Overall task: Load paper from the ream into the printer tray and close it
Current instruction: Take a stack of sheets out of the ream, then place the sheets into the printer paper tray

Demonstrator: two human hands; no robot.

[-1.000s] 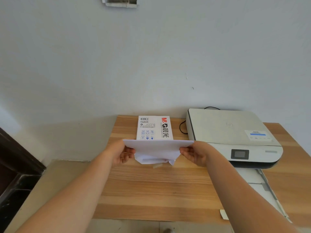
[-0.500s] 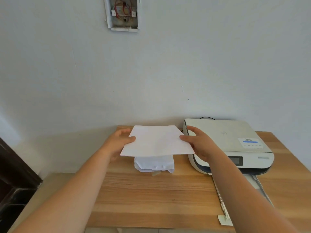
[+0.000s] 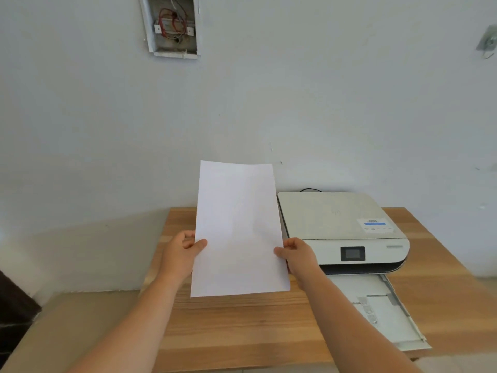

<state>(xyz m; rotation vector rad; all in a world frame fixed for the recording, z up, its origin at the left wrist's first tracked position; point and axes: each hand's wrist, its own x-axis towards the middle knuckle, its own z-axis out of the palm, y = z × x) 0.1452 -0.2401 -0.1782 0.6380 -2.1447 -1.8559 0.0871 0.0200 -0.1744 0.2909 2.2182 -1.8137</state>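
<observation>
A stack of white paper (image 3: 238, 230) stands upright in front of me, held above the wooden table (image 3: 242, 327). My left hand (image 3: 180, 254) grips its left edge and my right hand (image 3: 297, 255) grips its right edge. The sheets hide the ream behind them. To the right sits the white printer (image 3: 341, 224), lid down, with a small dark screen on its front. Its paper tray (image 3: 382, 308) is pulled out toward me and reaches the table's front edge; the tray looks empty.
A black cable (image 3: 310, 189) runs behind the printer along the white wall. An open wall box with red wires (image 3: 172, 25) hangs high on the wall. A dark piece of furniture (image 3: 13, 310) stands at the far left, beside the table.
Both hands have lifted the paper off the ream and tipped it from flat to upright. The view has tilted up, and the ream is now hidden behind the sheets.
</observation>
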